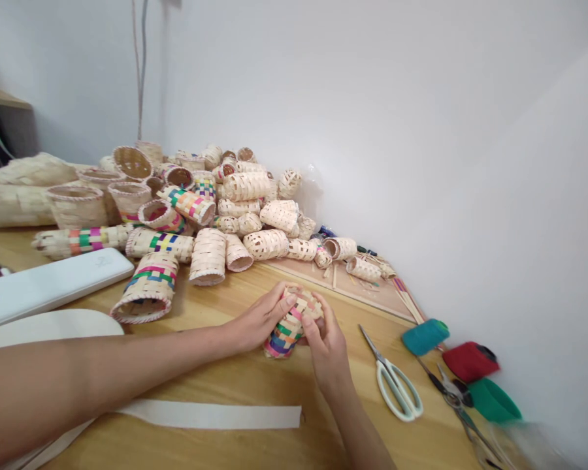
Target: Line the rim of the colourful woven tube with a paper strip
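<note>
A small woven basket [287, 331] of pale strips with pink, green, orange, blue and purple bands is held just above the wooden table [215, 365]. My left hand [262, 318] grips its left side, thumb near the upper end. On the right side, my right hand [327, 339] has its thumb pressed against the weave and its fingers curled behind. Part of the basket's far side is hidden by the hands. White-handled scissors [394, 385] lie to the right of my right hand. A white strip [225, 416] stretches across the table below my left forearm.
A big pile of woven baskets [208, 254] stands along the wall. At the right lie thread spools in blue [425, 337], red [469, 361] and green [494, 399], beside pliers [451, 391]. A white elongated device [53, 287] rests at the left.
</note>
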The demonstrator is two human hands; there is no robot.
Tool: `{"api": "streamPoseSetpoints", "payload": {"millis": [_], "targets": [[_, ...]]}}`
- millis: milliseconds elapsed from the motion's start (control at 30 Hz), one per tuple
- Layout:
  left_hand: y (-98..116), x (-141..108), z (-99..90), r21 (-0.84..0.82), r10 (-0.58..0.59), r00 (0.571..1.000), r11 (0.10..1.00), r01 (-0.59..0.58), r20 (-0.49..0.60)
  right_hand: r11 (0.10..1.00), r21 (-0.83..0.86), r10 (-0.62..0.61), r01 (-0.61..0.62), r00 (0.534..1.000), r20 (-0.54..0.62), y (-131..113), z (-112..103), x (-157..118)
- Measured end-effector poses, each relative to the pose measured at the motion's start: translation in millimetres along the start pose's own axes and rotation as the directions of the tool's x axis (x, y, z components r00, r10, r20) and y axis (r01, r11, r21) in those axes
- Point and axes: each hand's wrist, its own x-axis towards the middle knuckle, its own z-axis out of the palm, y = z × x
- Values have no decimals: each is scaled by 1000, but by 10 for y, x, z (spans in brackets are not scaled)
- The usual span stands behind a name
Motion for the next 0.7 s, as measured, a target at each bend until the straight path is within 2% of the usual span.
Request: {"api": "streamPoseSetpoints", "payload": {"millis": [367, 700], "targets": [[5, 9, 55, -81, -9, 999, 997, 5, -45, 999, -31, -19, 18, 1000, -23, 5, 1, 0], [5, 6, 78, -119, -12, 999, 993, 6, -50, 999, -51, -3, 4, 1000, 7, -6, -5, 2]]}}
